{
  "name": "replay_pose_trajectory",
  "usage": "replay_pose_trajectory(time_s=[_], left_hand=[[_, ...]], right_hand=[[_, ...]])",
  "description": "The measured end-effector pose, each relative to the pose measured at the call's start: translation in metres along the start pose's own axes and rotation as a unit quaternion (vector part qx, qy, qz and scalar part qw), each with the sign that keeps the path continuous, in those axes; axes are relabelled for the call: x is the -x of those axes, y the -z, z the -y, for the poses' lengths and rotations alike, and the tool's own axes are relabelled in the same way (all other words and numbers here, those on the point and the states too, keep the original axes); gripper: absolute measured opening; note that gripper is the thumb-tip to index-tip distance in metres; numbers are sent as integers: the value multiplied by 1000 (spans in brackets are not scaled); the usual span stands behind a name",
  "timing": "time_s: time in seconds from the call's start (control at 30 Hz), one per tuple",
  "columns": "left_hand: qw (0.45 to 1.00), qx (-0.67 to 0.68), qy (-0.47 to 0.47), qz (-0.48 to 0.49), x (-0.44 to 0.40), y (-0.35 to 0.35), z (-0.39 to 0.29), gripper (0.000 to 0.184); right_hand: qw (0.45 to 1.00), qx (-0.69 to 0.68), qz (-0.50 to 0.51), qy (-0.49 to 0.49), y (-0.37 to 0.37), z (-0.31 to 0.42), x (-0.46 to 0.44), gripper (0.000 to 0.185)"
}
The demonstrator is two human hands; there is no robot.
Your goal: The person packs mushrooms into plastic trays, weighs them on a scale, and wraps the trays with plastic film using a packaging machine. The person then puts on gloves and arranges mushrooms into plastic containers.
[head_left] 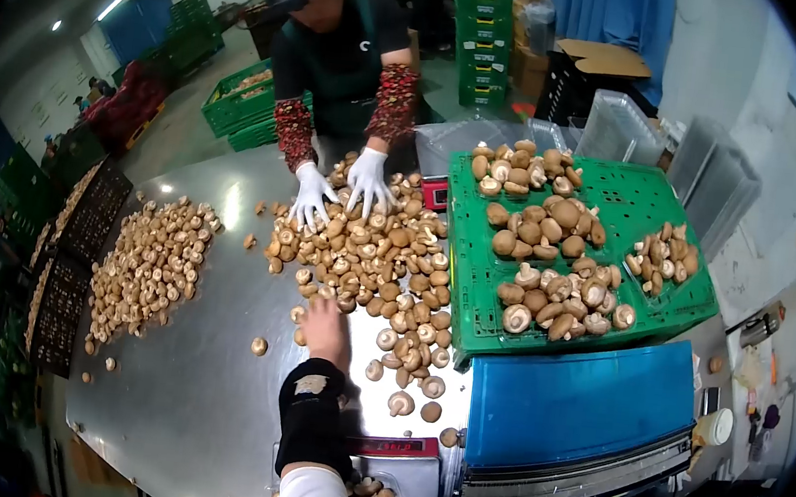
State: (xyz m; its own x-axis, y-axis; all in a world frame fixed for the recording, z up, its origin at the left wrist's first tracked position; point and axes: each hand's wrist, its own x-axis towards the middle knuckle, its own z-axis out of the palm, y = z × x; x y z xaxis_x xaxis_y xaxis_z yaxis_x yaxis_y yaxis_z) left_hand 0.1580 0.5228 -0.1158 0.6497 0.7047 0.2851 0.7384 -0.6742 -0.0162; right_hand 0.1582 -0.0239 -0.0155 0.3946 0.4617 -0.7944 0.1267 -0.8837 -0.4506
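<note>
Shiitake mushrooms [349, 253] heap on the metal table [211, 365]; the left hand [326, 328] reaches their near edge, fingertips obscured — whether it grasps any, I cannot tell; light, spread fingers would likely spare them bruises.

Your table [225, 327] is smooth, shiny metal. Green crate [623, 190]: matt plastic. Blue panel [586, 399]: smooth, glossy (plastic-looking). Your black sleeve [310, 419] is matt cloth.
</note>
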Motion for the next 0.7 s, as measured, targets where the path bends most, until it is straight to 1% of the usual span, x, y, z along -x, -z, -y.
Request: replay_pose_trajectory(time_s=[0.03, 0.1, 0.17, 0.2, 0.23, 0.27, 0.3, 0.33, 0.37, 0.4, 0.43, 0.47, 0.5, 0.57, 0.6, 0.63, 0.67, 0.7], left_hand=[[999, -15, 35, -10, 2, -7, 12, 27], [987, 84, 124, 64, 13, -20, 26, 29], [980, 110, 122, 108, 16, -22, 33, 29], [978, 115, 118, 128, 16, -23, 36, 27], [979, 112, 114, 127, 17, -18, 34, 27], [973, 148, 110, 138, 21, -13, 32, 25], [966, 184, 108, 148, 25, -8, 28, 23], [967, 224, 87, 89, 31, -7, 25, 25], [960, 259, 98, -47, 34, -34, 28, 23], [827, 513, 225, 41, 28, -60, 36, 20], [607, 713, 327, 124, 23, -61, 40, 18], [420, 792, 396, 198, 20, -14, 23, 17], [324, 826, 408, 215, 19, 25, 7, 23], [169, 883, 322, 298, 23, 59, -3, 32], [159, 885, 290, 326, 26, 78, -11, 36], [149, 886, 258, 356, 29, 106, -24, 40], [135, 883, 248, 374, 33, 125, -36, 43], [130, 882, 198, 407, 34, 138, -46, 44]], right_hand=[[1000, -6, -2, -2, -1, -2, 0, 48], [1000, -11, -15, 10, -2, -3, 0, 46], [999, -31, -18, 22, -1, -1, 1, 45], [999, -19, -26, 31, -3, -2, 1, 46], [999, -5, -35, 40, -2, -1, 2, 46], [1000, -16, -14, 22, 0, 0, 3, 37], [999, -18, -13, 24, 2, 4, 6, 37], [1000, -7, -22, -7, 6, 16, 10, 35], [999, 4, -30, -36, 8, 21, 14, 33], [999, 2, -30, -31, 7, 20, 14, 33], [999, 14, -40, -7, 7, 18, 13, 33], [998, 26, -50, 19, 5, 15, 12, 32], [998, 24, -49, 27, 4, 13, 12, 32], [994, 7, -74, 85, 2, 6, 12, 30], [986, 16, -101, 135, -2, 0, 9, 31], [984, 11, -103, 143, -8, -13, 1, 31], [979, 7, -102, 175, -17, -29, -11, 31], [973, 3, -103, 206, -26, -40, -20, 31]])
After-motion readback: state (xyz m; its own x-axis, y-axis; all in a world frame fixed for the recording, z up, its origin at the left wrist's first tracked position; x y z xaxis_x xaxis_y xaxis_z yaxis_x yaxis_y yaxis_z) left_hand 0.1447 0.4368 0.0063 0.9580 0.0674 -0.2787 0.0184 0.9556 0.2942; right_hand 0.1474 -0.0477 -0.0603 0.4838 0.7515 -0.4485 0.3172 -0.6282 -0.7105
